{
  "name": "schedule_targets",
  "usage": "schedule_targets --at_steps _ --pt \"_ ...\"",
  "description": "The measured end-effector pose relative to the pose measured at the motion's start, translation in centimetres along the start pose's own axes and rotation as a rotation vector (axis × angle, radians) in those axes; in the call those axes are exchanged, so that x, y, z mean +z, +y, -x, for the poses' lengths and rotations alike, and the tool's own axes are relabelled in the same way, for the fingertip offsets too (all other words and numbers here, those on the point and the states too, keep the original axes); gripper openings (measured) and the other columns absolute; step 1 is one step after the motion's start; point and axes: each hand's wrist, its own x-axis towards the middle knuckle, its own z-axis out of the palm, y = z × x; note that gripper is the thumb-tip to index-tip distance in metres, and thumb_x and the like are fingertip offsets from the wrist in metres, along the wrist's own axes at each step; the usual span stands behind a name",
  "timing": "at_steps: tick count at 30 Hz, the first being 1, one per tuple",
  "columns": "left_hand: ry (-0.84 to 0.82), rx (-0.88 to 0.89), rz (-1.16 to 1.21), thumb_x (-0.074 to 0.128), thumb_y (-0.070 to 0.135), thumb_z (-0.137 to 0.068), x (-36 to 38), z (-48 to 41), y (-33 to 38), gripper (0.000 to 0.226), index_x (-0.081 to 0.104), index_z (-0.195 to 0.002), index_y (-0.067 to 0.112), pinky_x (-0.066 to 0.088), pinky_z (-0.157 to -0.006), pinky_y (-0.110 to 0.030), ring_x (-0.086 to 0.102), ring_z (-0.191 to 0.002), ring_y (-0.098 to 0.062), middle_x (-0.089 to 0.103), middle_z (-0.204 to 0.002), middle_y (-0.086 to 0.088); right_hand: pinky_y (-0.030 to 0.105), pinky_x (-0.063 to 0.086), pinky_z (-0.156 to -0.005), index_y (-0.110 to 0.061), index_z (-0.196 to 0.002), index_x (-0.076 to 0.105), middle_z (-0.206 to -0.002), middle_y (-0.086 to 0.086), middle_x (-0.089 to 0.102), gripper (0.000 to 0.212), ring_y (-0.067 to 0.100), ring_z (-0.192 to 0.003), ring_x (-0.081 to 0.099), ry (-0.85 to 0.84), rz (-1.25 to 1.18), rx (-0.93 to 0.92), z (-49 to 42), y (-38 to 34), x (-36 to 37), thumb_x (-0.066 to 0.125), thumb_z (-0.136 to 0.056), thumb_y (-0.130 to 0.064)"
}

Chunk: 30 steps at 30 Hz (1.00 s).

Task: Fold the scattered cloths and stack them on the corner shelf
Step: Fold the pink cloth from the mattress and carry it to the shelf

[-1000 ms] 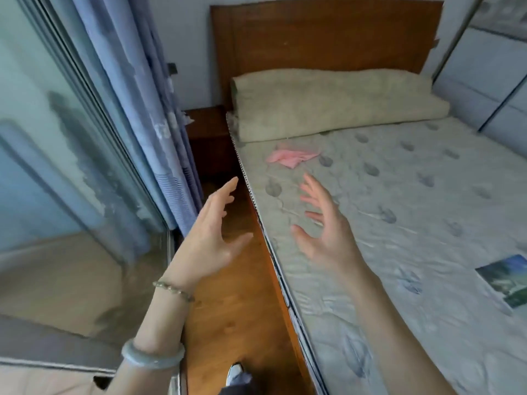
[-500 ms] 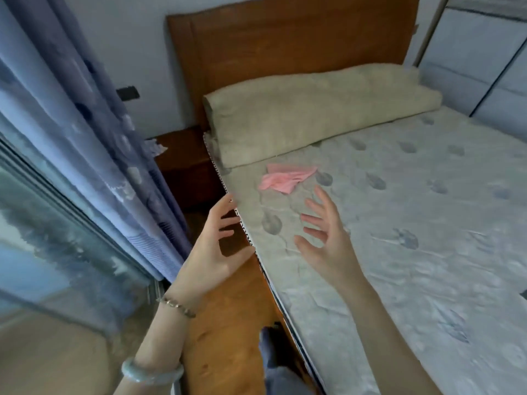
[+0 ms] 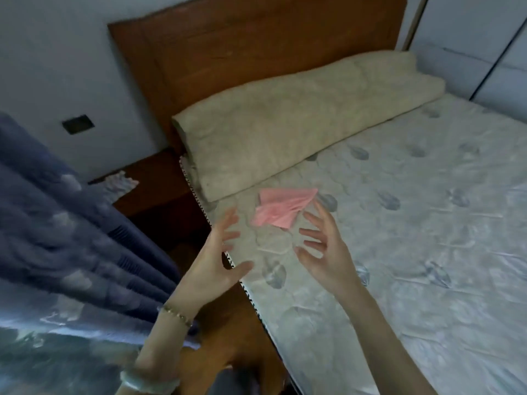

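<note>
Currently, the head view shows both hands raised over the near edge of the bed (image 3: 399,252), palms turned toward each other.

1. Left hand (image 3: 216,260): released, fingers spread and slightly bent, holding nothing. It sits above the bed's side edge. A bead bracelet (image 3: 176,310) circles the wrist, and a pale bangle (image 3: 148,384) sits lower on the forearm.
2. Right hand (image 3: 322,252): released, fingers spread, holding nothing. It is over the patterned mattress surface.
3. Pink cloth (image 3: 282,209): lies crumpled and unfolded on the mattress, just beyond the fingertips of both hands and in line with the gap between them. It is nearer the right hand's fingertips. Neither hand grips it.
4. Beyond the cloth, farther from the hands, a rolled beige blanket (image 3: 285,132) lies across the head of the bed, against the wooden headboard (image 3: 242,38).
5. Left of the left hand hangs a blue curtain (image 3: 71,238). Beyond it, beside the bed, stands a dark wooden nightstand (image 3: 154,181) with a small pale crumpled item (image 3: 119,182) on its top; what that item is cannot be told.
6. Far right of the right hand, pale wardrobe panels (image 3: 484,38) stand against the wall.
</note>
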Motion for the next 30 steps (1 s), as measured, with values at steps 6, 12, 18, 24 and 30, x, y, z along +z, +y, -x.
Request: schedule_targets --at_steps 6,12,18,24,30 --pt "-0.172 0.002 0.074 0.078 0.014 -0.077 -0.6 -10.6 -7.1 0.096 0.014 -0.145 0.039 0.039 -0.097 -0.012 0.044 -0.120 0.010 0.031 -0.141 0.026 0.017 0.048 -0.092 -0.053 -0.130 0.021 -0.132 -0.012 0.047 0.087 0.003 -0.109 0.056 0.094 0.080 0.082 -7.6 2.0 3.4 0.068 -0.082 0.002" --pt "-0.429 0.024 0.052 0.077 0.024 -0.076 -2.5 -23.1 -15.2 0.090 0.016 -0.132 0.061 0.041 -0.102 -0.029 0.047 -0.122 -0.003 0.036 -0.136 0.028 0.009 0.045 -0.085 -0.043 -0.132 0.028 -0.127 -0.007 0.048 0.073 0.013 -0.108 0.056 0.273 0.143 0.216 -16.4 3.6 8.0 0.065 -0.085 -0.001" --pt "-0.744 0.226 -0.145 0.074 0.017 -0.078 -3.3 -32.9 -19.3 0.094 0.014 -0.135 0.060 0.032 -0.102 -0.016 0.040 -0.119 -0.001 0.035 -0.129 0.018 0.006 0.043 -0.085 -0.029 -0.142 0.034 -0.127 -0.008 0.051 0.072 0.006 -0.110 0.056 0.429 0.160 0.355 -22.2 4.4 10.7 0.066 -0.083 -0.002" --pt "-0.874 0.383 -0.185 0.070 0.023 -0.083 1.0 -38.4 -24.2 0.082 0.020 -0.149 0.031 0.033 -0.107 -0.024 0.034 -0.132 -0.005 0.030 -0.148 0.012 0.013 0.048 -0.086 -0.045 -0.131 0.037 -0.119 -0.026 0.050 0.069 -0.005 -0.106 0.055 0.509 0.163 0.438 -26.2 8.4 11.1 0.065 -0.083 -0.004" --pt "-0.903 0.378 -0.238 0.063 0.023 -0.085 6.5 -40.9 -31.1 0.077 0.021 -0.150 0.024 0.042 -0.103 -0.042 0.038 -0.134 -0.016 0.036 -0.147 0.002 0.006 0.045 -0.082 -0.026 -0.138 0.042 -0.121 -0.017 0.053 0.066 -0.012 -0.101 0.054 0.471 0.146 0.479 -29.6 18.0 11.8 0.065 -0.082 0.001"
